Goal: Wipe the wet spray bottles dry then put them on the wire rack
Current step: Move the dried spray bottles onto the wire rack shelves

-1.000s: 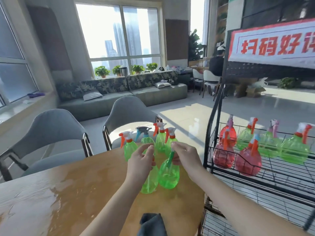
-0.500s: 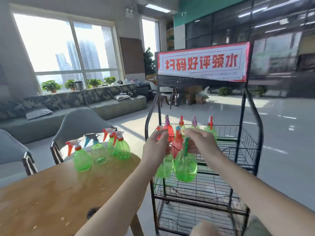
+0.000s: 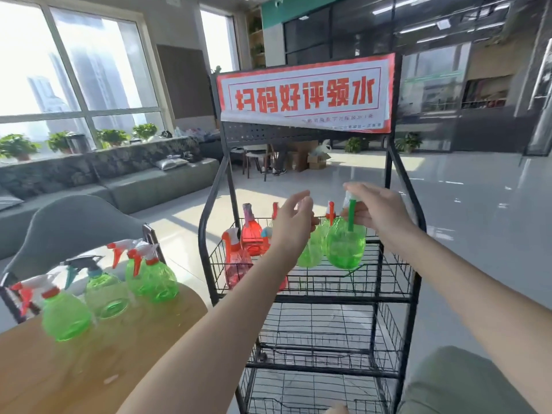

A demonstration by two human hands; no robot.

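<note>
- Over the top basket of the wire rack [image 3: 310, 289], seen from the head camera, both hands are held out, each with a green spray bottle.
- The right hand [image 3: 377, 211] has its fingers curled round the spray head of a green bottle [image 3: 346, 245] with a green trigger; the bottle hangs upright above the basket.
- The left hand [image 3: 291, 225] pinches the top of a second green bottle [image 3: 310, 252], mostly hidden behind the wrist; it hangs just beside the first one, and I cannot tell whether they touch.
- In the same basket stand red bottles [image 3: 237, 261] at the left and further back.
- A red and white sign [image 3: 304, 92] tops the rack.
- On the wooden table [image 3: 89, 369], at the left, four more green bottles [image 3: 156, 280] stand near the far edge, by a grey chair [image 3: 68, 222].
- Behind, a long sofa [image 3: 119, 180] runs under the windows with potted plants [image 3: 110, 137].
</note>
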